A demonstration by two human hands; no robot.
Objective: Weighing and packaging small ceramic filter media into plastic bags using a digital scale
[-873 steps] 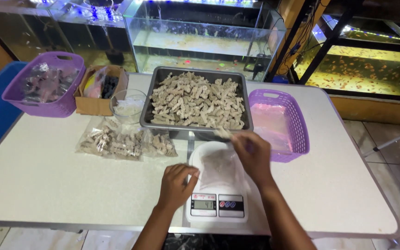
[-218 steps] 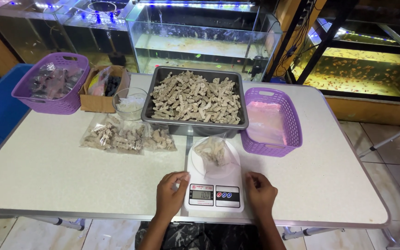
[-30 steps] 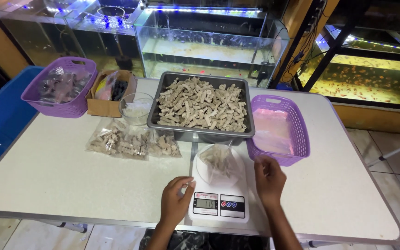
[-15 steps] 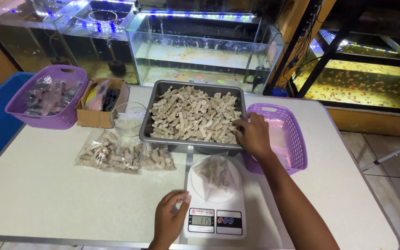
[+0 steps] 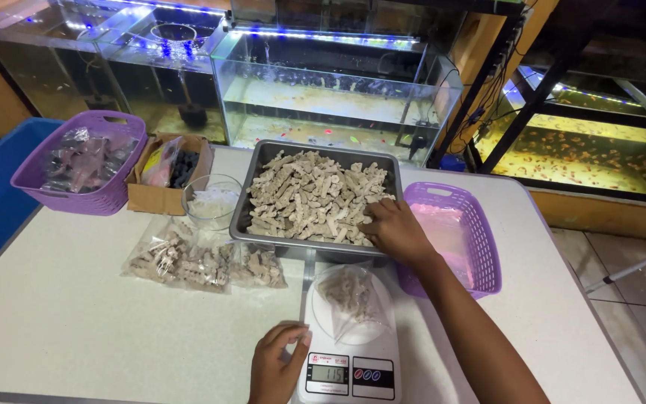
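Ceramic filter pieces (image 5: 315,202) fill the metal tray (image 5: 263,161) under the right hand (image 5: 394,232), whose fingers close on a few, while the left hand (image 5: 274,366), open, steadies the scale (image 5: 349,374) bearing the part-filled bag (image 5: 349,295); topping-up seems underway, needing a careful drop.

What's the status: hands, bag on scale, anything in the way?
Right hand in the metal tray. Left hand on the scale. Clear bag on its platter. Nothing blocking.
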